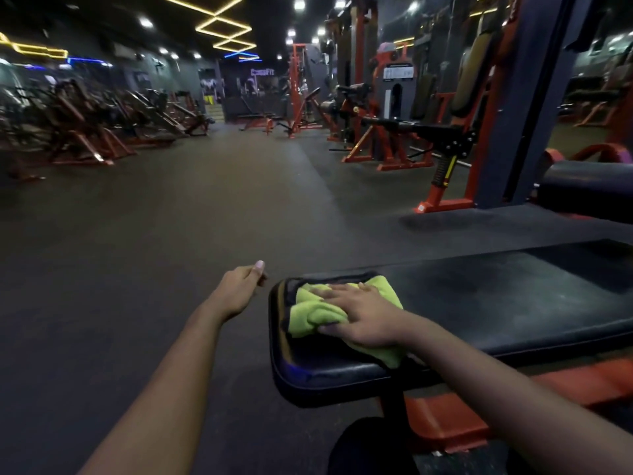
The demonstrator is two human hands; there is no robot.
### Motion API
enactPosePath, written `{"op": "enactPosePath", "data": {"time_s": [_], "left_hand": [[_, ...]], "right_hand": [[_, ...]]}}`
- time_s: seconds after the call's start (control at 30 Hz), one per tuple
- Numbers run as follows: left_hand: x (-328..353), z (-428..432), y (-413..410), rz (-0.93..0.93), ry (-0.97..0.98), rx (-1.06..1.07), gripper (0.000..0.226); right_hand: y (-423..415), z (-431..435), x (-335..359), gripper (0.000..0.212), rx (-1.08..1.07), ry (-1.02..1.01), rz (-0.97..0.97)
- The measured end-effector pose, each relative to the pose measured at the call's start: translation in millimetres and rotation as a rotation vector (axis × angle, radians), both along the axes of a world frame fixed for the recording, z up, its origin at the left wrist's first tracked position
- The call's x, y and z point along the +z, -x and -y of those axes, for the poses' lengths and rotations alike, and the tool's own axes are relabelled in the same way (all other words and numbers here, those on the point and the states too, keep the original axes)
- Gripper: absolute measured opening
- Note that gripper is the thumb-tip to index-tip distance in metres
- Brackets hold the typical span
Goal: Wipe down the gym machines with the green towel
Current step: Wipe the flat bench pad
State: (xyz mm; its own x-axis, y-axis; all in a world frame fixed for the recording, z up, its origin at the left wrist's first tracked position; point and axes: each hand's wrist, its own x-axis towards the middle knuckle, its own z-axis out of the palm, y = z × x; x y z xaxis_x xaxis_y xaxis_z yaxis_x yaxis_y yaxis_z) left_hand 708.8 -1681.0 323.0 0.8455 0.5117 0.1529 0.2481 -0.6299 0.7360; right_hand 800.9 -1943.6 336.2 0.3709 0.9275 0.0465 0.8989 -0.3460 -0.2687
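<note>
A crumpled green towel (pixel 310 313) lies on the near left end of a black padded bench (pixel 496 303) with an orange frame. My right hand (pixel 363 317) lies flat on the towel with fingers spread, pressing it onto the pad. My left hand (pixel 241 286) hovers over the floor just left of the bench end. Its fingers are loosely curled, the thumb points forward, and it holds nothing. Part of the towel is hidden under my right hand.
A black roller pad (pixel 582 190) and a dark upright post (pixel 534 97) stand behind the bench at right. Orange-framed machines (pixel 387 132) line the right side, and more machines (pixel 85 125) fill the left. A wide strip of dark rubber floor (pixel 171 217) runs between them.
</note>
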Motion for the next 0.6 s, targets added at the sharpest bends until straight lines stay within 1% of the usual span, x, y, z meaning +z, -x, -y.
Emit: {"op": "enactPosePath", "data": {"time_s": [0.07, 0.1, 0.17, 0.2, 0.27, 0.33, 0.4, 0.47, 0.5, 0.6], "left_hand": [[0, 6, -1, 0.004, 0.016, -0.022, 0.051], [-1, 5, 0, 0.008, 0.020, -0.022, 0.051], [-3, 4, 5, 0.026, 0.026, -0.007, 0.052], [-4, 3, 9, 0.036, 0.030, 0.009, 0.051], [-7, -1, 18, 0.064, 0.029, 0.049, 0.049], [-9, -4, 30, 0.091, 0.026, 0.096, 0.048], [-12, -7, 40, 0.117, 0.038, 0.136, 0.047], [-14, -10, 45, 0.132, 0.063, 0.164, 0.046], [-15, -10, 46, 0.139, 0.078, 0.172, 0.046], [-12, -7, 37, 0.138, 0.120, 0.161, 0.049]], "right_hand": [[5, 17, -4, 0.079, 0.064, -0.013, 0.021], [2, 17, -5, 0.083, 0.045, -0.027, 0.025], [-7, 8, -2, 0.087, -0.071, -0.058, 0.014], [-12, -3, 1, 0.085, -0.147, -0.064, 0.003], [-27, -33, 4, 0.070, -0.256, -0.057, -0.009], [-36, -65, 9, 0.057, -0.286, -0.027, -0.050], [-35, -84, 13, 0.054, -0.246, 0.027, -0.085], [-24, -89, 13, 0.052, -0.150, 0.042, -0.073], [-15, -84, 11, 0.052, -0.085, 0.024, -0.065], [17, -55, 3, 0.062, 0.116, -0.073, -0.052]]}}
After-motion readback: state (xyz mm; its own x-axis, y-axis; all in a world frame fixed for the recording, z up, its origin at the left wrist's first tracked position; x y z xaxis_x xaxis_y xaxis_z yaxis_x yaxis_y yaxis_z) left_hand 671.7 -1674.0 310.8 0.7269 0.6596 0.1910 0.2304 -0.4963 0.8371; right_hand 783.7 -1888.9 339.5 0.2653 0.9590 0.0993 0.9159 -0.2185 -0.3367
